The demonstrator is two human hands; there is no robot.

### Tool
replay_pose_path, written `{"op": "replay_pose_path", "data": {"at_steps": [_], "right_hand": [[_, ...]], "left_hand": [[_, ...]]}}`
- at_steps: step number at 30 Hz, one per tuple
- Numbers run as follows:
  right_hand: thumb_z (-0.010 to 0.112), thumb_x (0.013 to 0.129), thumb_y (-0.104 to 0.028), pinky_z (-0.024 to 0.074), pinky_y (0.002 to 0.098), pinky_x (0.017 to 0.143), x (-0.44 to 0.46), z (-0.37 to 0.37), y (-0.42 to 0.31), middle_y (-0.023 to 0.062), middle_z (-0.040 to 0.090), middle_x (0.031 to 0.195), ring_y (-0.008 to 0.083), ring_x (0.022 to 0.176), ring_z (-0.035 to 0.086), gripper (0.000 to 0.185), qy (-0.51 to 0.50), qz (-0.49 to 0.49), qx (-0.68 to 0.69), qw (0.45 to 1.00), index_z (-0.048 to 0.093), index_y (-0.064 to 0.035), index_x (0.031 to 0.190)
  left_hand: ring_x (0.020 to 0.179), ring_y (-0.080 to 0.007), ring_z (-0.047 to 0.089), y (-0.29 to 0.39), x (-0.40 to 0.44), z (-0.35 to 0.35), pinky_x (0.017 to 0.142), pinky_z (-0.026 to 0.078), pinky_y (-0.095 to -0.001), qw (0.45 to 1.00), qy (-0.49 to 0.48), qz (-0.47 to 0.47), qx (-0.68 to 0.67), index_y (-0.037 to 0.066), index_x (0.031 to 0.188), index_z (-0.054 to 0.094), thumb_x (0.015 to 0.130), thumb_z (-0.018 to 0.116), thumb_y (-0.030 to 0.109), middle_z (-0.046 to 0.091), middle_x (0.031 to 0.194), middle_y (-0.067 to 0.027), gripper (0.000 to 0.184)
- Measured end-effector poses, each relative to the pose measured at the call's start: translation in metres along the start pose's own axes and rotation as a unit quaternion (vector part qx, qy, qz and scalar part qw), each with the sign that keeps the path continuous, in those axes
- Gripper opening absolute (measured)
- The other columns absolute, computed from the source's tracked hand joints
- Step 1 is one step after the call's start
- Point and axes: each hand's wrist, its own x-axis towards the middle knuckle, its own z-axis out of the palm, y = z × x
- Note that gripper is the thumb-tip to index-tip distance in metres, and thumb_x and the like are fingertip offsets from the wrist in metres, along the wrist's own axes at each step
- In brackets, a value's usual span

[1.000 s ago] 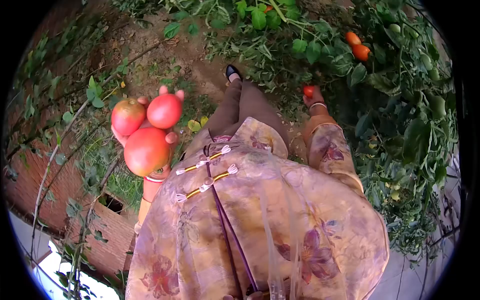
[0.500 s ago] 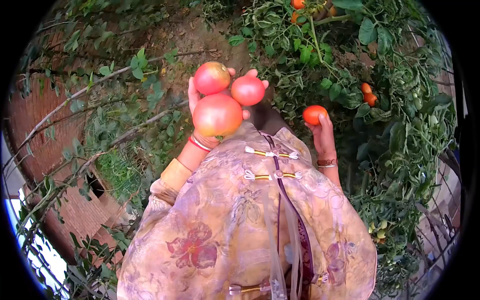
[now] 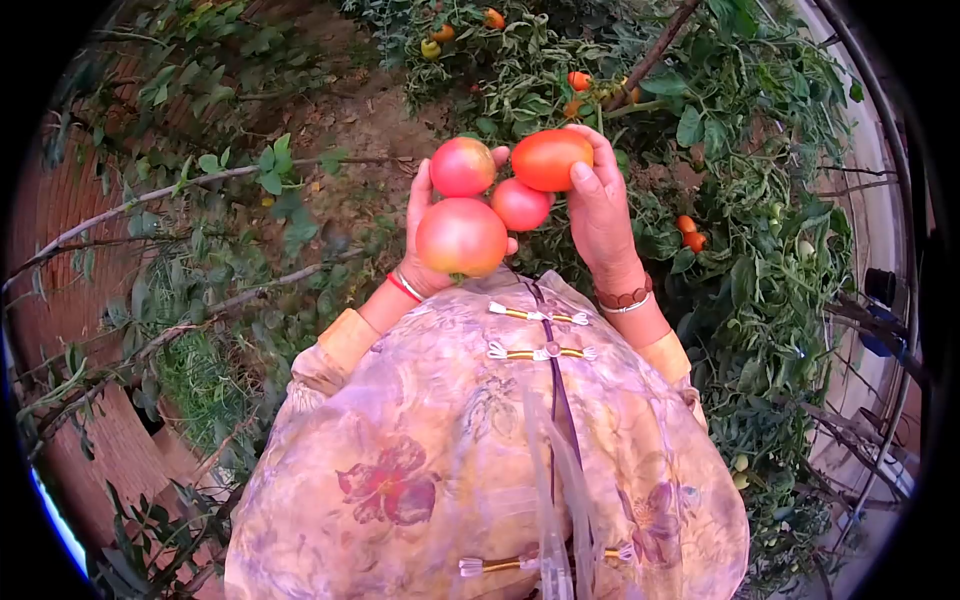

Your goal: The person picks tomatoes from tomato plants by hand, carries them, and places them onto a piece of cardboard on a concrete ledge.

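Note:
My left hand (image 3: 422,262) cradles three pinkish tomatoes in front of my chest. The large tomato (image 3: 461,238) rests nearest me, a medium tomato (image 3: 462,167) sits beyond it, and a small tomato (image 3: 521,205) lies to the right. Much of the palm is hidden under them. Between the thumb and fingers of my right hand (image 3: 600,205) is an oval orange-red tomato (image 3: 551,160). It is held just above and beside the small tomato; whether the two touch I cannot tell.
Tomato plants (image 3: 740,270) with more orange tomatoes (image 3: 690,234) grow on the right. Bare soil (image 3: 365,125) lies ahead. Thin branches (image 3: 150,215) with leafy vines cross the left side, before a reddish-brown surface (image 3: 110,420). A curved pole (image 3: 905,180) stands at far right.
My right hand has come up and inward with the orange-red tomato, from the right side to beside the left hand's tomatoes. My left hand has shifted slightly right.

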Motion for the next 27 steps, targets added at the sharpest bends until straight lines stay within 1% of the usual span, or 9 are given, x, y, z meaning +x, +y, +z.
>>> {"op": "replay_pose_path", "data": {"at_steps": [2, 6, 9, 11, 12, 14, 18, 20, 27], "right_hand": [[0.056, 0.096, -0.040, 0.0435, 0.0310, 0.097, 0.006, 0.003, 0.001, 0.0071, 0.059, 0.117, 0.0147, 0.108, 0.056, 0.047, -0.010, -0.015, -0.023, 1.000, 0.048, -0.0031, 0.124], [0.048, 0.100, -0.042, 0.0437, 0.0303, 0.095, 0.020, 0.011, 0.001, 0.0066, 0.060, 0.116, 0.0135, 0.106, 0.056, 0.045, -0.026, 0.045, -0.012, 0.999, 0.051, -0.0027, 0.122], [0.039, 0.102, -0.044, 0.0476, 0.0268, 0.085, 0.034, 0.009, 0.010, 0.0052, 0.062, 0.109, 0.0112, 0.099, 0.058, 0.047, -0.033, 0.076, -0.036, 0.996, 0.057, -0.0030, 0.116], [0.033, 0.103, -0.049, 0.0484, 0.0238, 0.071, 0.038, 0.008, 0.010, 0.0042, 0.065, 0.103, 0.0101, 0.090, 0.060, 0.054, -0.034, 0.171, -0.041, 0.984, 0.062, -0.0036, 0.113], [0.033, 0.103, -0.049, 0.0484, 0.0238, 0.071, 0.040, 0.009, 0.008, 0.0042, 0.065, 0.103, 0.0101, 0.090, 0.060, 0.054, -0.034, 0.172, -0.041, 0.984, 0.062, -0.0036, 0.113], [0.028, 0.104, -0.044, 0.0472, 0.0376, 0.098, 0.044, 0.010, 0.005, 0.0136, 0.064, 0.117, 0.0222, 0.108, 0.061, 0.058, -0.085, 0.238, 0.023, 0.967, 0.060, 0.0025, 0.118], [0.027, 0.104, -0.043, 0.0479, 0.0368, 0.098, 0.045, 0.014, 0.010, 0.0130, 0.064, 0.118, 0.0218, 0.109, 0.061, 0.057, -0.114, 0.269, 0.068, 0.954, 0.059, 0.0024, 0.120], [0.029, 0.104, -0.037, 0.0530, 0.0275, 0.077, 0.044, 0.019, 0.011, 0.0068, 0.066, 0.108, 0.0131, 0.095, 0.063, 0.050, -0.103, 0.248, 0.076, 0.960, 0.063, -0.0019, 0.111], [0.031, 0.104, -0.032, 0.0510, 0.0301, 0.090, 0.046, 0.012, 0.018, 0.0094, 0.064, 0.114, 0.0153, 0.102, 0.062, 0.045, -0.100, 0.273, 0.094, 0.952, 0.061, -0.0002, 0.116]], "left_hand": [[0.129, -0.0400, 0.047, 0.003, 0.005, -0.012, 0.084, 0.055, -0.0600, 0.953, 0.017, -0.123, -0.278, 0.008, 0.145, 0.034, 0.092, 0.038, 0.068, 0.036, 0.150, -0.0129, 0.080], [0.129, -0.0393, 0.046, 0.009, 0.007, -0.012, 0.084, 0.055, -0.0596, 0.935, -0.024, -0.149, -0.320, 0.009, 0.147, 0.033, 0.091, 0.040, 0.067, 0.034, 0.151, -0.0129, 0.081], [0.132, -0.0409, 0.044, 0.009, 0.005, -0.016, 0.086, 0.054, -0.0611, 0.941, -0.016, -0.098, -0.324, 0.010, 0.149, 0.030, 0.091, 0.041, 0.067, 0.033, 0.152, -0.0135, 0.082], [0.133, -0.0422, 0.041, 0.014, 0.006, -0.013, 0.086, 0.053, -0.0612, 0.929, -0.048, -0.108, -0.351, 0.011, 0.150, 0.027, 0.091, 0.041, 0.067, 0.031, 0.153, -0.0140, 0.083], [0.134, -0.0429, 0.039, 0.016, 0.007, -0.010, 0.086, 0.053, -0.0613, 0.922, -0.064, -0.115, -0.365, 0.012, 0.151, 0.026, 0.091, 0.042, 0.067, 0.031, 0.153, -0.0143, 0.083], [0.136, -0.0442, 0.036, 0.017, 0.009, -0.008, 0.086, 0.053, -0.0614, 0.906, -0.096, -0.128, -0.393, 0.013, 0.152, 0.023, 0.090, 0.042, 0.067, 0.029, 0.153, -0.0148, 0.084], [0.137, -0.0453, 0.034, 0.013, 0.006, -0.020, 0.086, 0.054, -0.0604, 0.922, -0.083, -0.149, -0.347, 0.016, 0.152, 0.023, 0.090, 0.043, 0.067, 0.027, 0.154, -0.0153, 0.083], [0.137, -0.0461, 0.034, 0.013, 0.005, -0.021, 0.086, 0.053, -0.0618, 0.922, -0.068, -0.144, -0.353, 0.017, 0.152, 0.023, 0.090, 0.043, 0.068, 0.025, 0.155, -0.0155, 0.083], [0.138, -0.0496, 0.028, 0.011, 0.008, -0.014, 0.086, 0.052, -0.0643, 0.894, -0.094, -0.155, -0.410, 0.022, 0.152, 0.024, 0.089, 0.049, 0.064, 0.022, 0.156, -0.0148, 0.080]]}}
